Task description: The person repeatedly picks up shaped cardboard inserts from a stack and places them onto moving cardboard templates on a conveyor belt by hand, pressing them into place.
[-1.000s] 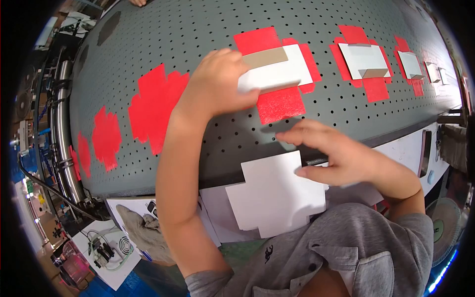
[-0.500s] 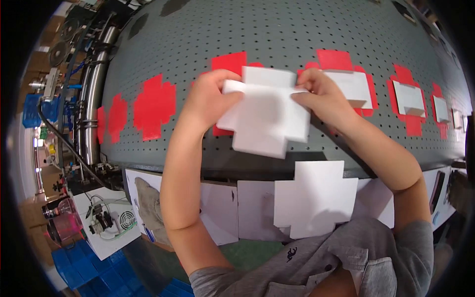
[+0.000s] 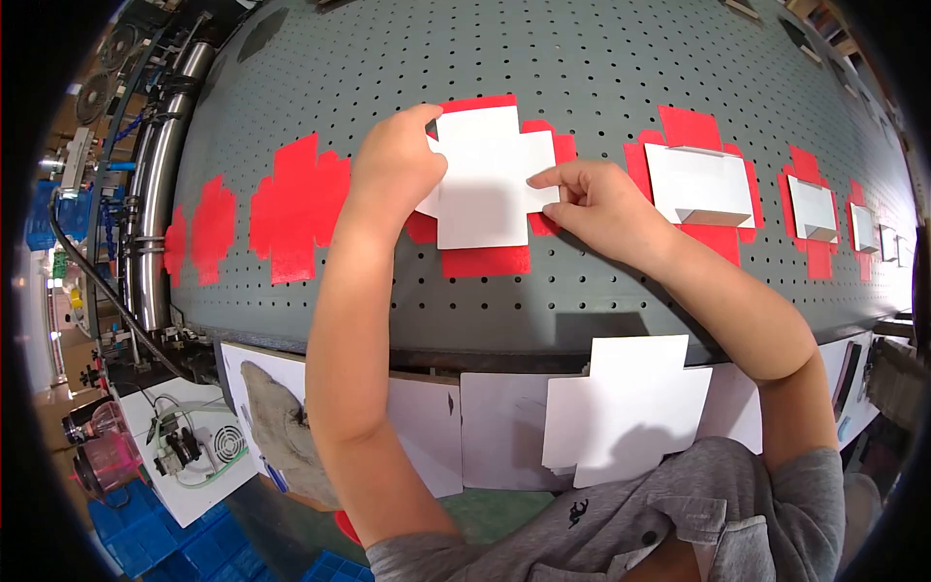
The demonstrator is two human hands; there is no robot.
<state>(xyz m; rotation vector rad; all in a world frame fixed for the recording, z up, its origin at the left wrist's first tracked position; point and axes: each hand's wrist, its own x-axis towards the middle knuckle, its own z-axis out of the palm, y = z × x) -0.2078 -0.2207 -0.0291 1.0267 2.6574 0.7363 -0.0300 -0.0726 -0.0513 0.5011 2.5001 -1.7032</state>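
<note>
A white cross-shaped card blank [image 3: 482, 184] lies over a red cross-shaped sheet [image 3: 485, 262] on the perforated table, with red showing around its edges. My left hand [image 3: 398, 160] is closed at the blank's upper left side, its thumb by the left flap. With thumb and index finger, my right hand [image 3: 596, 204] grips the right flap. To the right, another red sheet [image 3: 690, 126] carries a white card piece [image 3: 700, 179] with folded-up edges. More white blanks [image 3: 626, 412] are stacked in front of my body.
The perforated grey table [image 3: 582, 58] moves a row of red sheets; one bare red sheet [image 3: 301, 209] lies at left. Smaller white pieces on red [image 3: 813, 206] continue rightward. A metal roller [image 3: 160, 184] stands at the left end, with blue crates [image 3: 160, 533] below.
Both hands have lowered the white blank from above the table onto the red sheet. It has straightened, and the row has shifted slightly in view.
</note>
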